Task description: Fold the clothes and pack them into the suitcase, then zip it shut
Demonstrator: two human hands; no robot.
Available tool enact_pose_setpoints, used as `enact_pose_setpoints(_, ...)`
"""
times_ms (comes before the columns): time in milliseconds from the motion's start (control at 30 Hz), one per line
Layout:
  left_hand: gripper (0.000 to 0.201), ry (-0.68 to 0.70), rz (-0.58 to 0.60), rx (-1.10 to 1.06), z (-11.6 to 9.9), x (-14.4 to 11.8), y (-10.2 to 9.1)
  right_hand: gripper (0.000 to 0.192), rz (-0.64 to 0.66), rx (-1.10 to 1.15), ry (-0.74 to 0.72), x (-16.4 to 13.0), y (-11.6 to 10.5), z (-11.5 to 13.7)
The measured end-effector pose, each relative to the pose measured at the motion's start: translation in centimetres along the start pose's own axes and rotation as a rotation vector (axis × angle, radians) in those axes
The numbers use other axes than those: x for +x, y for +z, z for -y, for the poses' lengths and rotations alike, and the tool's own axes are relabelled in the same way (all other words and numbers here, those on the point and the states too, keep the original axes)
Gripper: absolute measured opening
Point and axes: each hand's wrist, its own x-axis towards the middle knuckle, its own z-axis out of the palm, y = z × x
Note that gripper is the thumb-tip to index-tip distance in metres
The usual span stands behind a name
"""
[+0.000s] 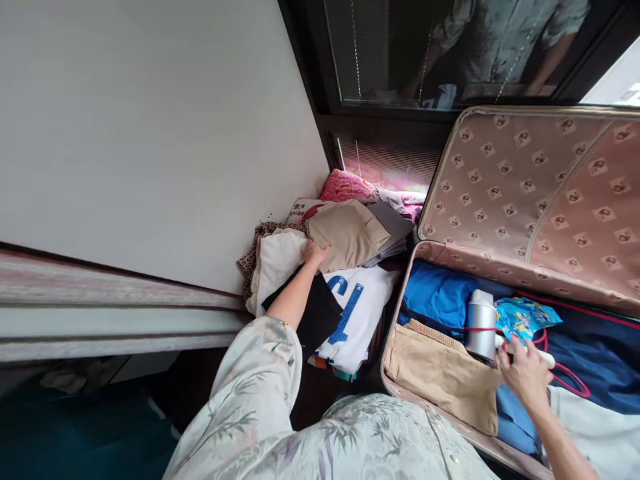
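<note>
Head view: our hands work beside the open suitcase (pixel 450 160)
Left hand (pixel 314 255) rests open on folded clothes (pixel 345 233) left of it; right hand (pixel 523 373) grips a hairdryer (pixel 481 323) inside

We find little free room around the clothes pile (pixel 350 267): the wall (pixel 150 133) closes it on the left, the window frame (pixel 380 127) on the far side, and the suitcase (pixel 400 313) rim stands just to its right. Our way in is from above and from the near side. Inside the suitcase, the white dryer (pixel 481 323), red cord (pixel 565 373) and folded clothes fill the floor; the raised lid (pixel 540 193) blocks the far side.
</note>
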Motion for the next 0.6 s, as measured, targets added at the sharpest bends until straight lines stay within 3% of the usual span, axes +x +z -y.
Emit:
enact_pose_setpoints(133, 0.073, 0.407, -0.036, 0.012, -1.1, -1.3, 2.5, 0.054, 0.057, -0.008, 0.025, -7.1, -0.7, 1.9)
enact_pose_setpoints(233, 0.071, 0.558, 0.194, 0.310, -1.4, -2.2, 4.7, 0.047, 0.073, -0.001, 0.062, -10.2, -0.8, 3.1)
enact_pose_setpoints(300, 0.059, 0.573, 0.303, 0.464, -1.3, -2.1, 5.6, 0.042, 0.051, 0.042, 0.055, -10.8, -0.7, 3.4)
enact_pose_setpoints(400, 0.060, 0.601, 0.328, 0.554, -0.9, -1.2, 6.0, 0.039, 0.038, 0.124, 0.009, -10.0, -0.9, 3.6)
enact_pose_setpoints(500, 0.068, 0.607, 0.403, 0.579, -0.4, -0.3, 5.5, 0.038, 0.037, 0.189, -0.012, -8.7, -1.3, 4.7)
enact_pose_setpoints(600, 0.056, 0.628, 0.422, 0.543, 0.1, 0.2, 4.6, 0.038, 0.044, 0.240, -0.016, -7.6, -1.3, 6.7)
